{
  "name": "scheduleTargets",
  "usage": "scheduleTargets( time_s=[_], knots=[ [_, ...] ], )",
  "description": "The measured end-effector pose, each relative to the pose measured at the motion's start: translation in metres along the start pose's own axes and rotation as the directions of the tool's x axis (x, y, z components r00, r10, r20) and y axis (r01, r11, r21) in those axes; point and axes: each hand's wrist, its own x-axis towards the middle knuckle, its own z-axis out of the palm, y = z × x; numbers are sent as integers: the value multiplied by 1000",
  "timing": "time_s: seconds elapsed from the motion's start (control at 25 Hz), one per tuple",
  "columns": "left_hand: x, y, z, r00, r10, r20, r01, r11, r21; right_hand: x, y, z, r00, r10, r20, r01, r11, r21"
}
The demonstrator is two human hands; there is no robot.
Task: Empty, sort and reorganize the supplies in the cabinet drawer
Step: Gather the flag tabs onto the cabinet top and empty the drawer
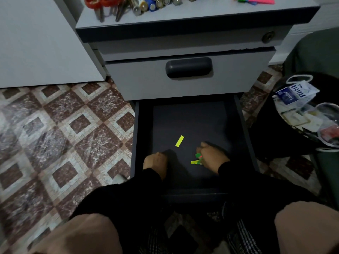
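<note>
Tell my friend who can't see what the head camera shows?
Two hands reach into an open dark drawer: the right hand holds colourful paper strips, the left hand is curled beside it. One yellow strip lies loose on the drawer floor.

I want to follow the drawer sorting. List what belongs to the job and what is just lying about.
Job:
open drawer
loose yellow strip
coloured strips pinched by right hand
left hand inside the drawer
batteries and scissors on cabinet top

Lying about:
bin of rubbish
closed upper drawer
</note>
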Motion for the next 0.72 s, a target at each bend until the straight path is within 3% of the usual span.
scheduleTargets(
  time_s=[0.36, 0.56, 0.72],
  knots=[
    [8, -17, -1, 998, 47, 45, -45, 998, -35, 24, -25, -13, 983, -79, -163, 99, 988, 117],
    [10, -23, -2, 995, 96, 35, -95, 995, -28, 32, -31, -13, 981, -94, -169, 99, 995, 21],
    [2, -18, -2, 991, 132, 18, -133, 987, 87, 29, -24, -12, 991, -21, -135, 20, 1000, -7]
  ],
)
